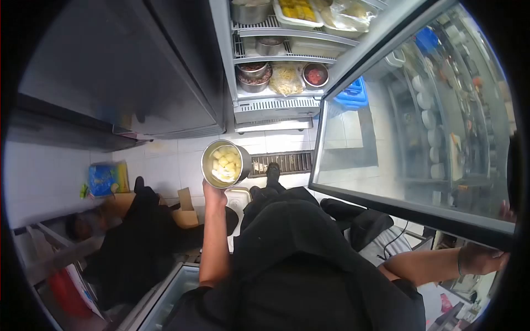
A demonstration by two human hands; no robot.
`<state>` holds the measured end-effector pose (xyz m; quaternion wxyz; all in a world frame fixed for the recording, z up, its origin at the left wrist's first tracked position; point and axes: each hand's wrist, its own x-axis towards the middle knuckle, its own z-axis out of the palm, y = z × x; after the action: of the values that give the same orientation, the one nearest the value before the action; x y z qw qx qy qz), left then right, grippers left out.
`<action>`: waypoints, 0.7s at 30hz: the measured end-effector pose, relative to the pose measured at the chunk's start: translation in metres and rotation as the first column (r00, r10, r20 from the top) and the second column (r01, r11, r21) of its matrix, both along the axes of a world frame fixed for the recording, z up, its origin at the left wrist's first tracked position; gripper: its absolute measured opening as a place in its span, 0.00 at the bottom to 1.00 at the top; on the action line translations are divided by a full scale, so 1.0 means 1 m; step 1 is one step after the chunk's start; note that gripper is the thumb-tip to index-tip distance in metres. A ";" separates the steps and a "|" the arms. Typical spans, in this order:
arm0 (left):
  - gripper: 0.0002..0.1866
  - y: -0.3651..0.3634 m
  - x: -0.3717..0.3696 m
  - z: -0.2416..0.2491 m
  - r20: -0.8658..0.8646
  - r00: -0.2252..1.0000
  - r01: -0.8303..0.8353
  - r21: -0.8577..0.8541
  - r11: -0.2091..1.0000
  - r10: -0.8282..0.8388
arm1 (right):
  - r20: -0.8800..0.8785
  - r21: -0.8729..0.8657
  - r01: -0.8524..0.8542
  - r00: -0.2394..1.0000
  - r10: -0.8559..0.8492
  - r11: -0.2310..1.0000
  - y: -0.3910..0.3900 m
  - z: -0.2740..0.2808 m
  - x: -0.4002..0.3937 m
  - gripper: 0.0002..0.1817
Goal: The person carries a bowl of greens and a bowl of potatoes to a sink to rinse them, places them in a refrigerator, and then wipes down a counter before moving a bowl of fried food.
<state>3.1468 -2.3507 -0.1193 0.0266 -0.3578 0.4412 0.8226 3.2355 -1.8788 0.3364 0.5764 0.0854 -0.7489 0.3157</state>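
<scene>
A round metal pot holding pale yellow chunks is out in front of me, left of centre. My left hand grips it at its near side, with the fingers mostly hidden under the pot. Far to the right, my right hand is closed on the edge of the open glass door. The door belongs to the fridge ahead, where metal bowls, a bag of pale food and a tray of yellow food sit on the shelves.
A person in dark clothes is low at the left, near cardboard and a blue and yellow bag. A floor drain grate lies before the fridge. A blue crate stands behind the door.
</scene>
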 end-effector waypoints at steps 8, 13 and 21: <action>0.22 0.017 -0.009 0.005 -0.012 0.989 0.144 -0.023 0.989 -0.144 | -0.022 -0.388 0.195 0.975 -0.221 0.901 0.112 -0.013 0.053 0.25; 0.23 0.022 -0.008 0.011 0.024 0.973 0.230 -0.040 0.972 -0.229 | -0.116 -0.416 0.303 0.918 -0.380 0.857 0.102 -0.018 0.053 0.25; 0.23 0.037 -0.009 0.028 0.063 0.990 0.128 -0.056 0.990 -0.125 | -0.570 0.131 0.928 0.358 -0.740 0.348 0.095 -0.010 0.051 0.27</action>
<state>3.1374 -2.3133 -0.0911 0.0810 -0.3538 0.4863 0.7948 3.2862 -1.7835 0.3264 0.7627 -0.1307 -0.5872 -0.2373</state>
